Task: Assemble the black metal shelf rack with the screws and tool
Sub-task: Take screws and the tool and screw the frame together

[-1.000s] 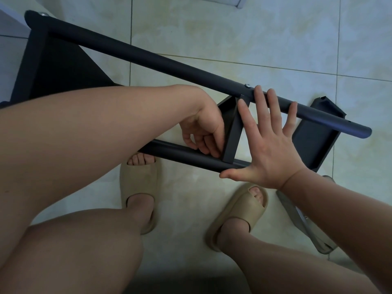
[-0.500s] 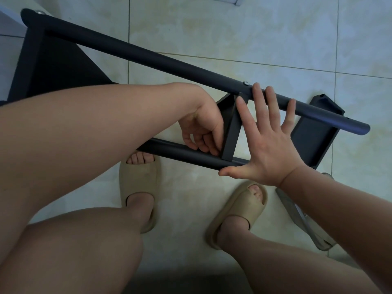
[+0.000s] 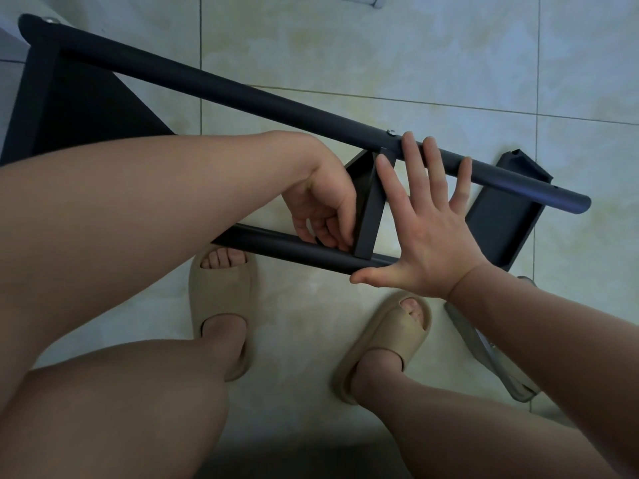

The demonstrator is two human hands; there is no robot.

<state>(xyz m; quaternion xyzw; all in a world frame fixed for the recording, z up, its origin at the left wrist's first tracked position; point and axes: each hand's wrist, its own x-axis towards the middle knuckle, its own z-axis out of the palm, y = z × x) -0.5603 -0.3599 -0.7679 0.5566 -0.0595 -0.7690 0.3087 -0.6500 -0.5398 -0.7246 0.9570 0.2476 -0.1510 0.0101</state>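
The black metal rack lies tilted over the tiled floor, its upper tube (image 3: 242,95) and lower tube (image 3: 276,245) running from left to right. A middle shelf panel (image 3: 371,216) spans the two tubes, with a screw head (image 3: 391,132) on the upper tube above it. My left hand (image 3: 321,202) curls its fingers round the panel's near corner at the lower tube; anything small in the fingertips is hidden. My right hand (image 3: 428,236) is flat with fingers spread, pressing against the panel's right side and both tubes.
Another shelf panel (image 3: 501,223) sits at the rack's right end and a larger one (image 3: 76,108) at the left end. A clear plastic piece (image 3: 484,354) lies on the floor under my right forearm. My feet in beige slippers (image 3: 221,292) (image 3: 383,344) stand below the rack.
Both hands keep their places on the rack. The left fingers shift slightly at the panel's corner.
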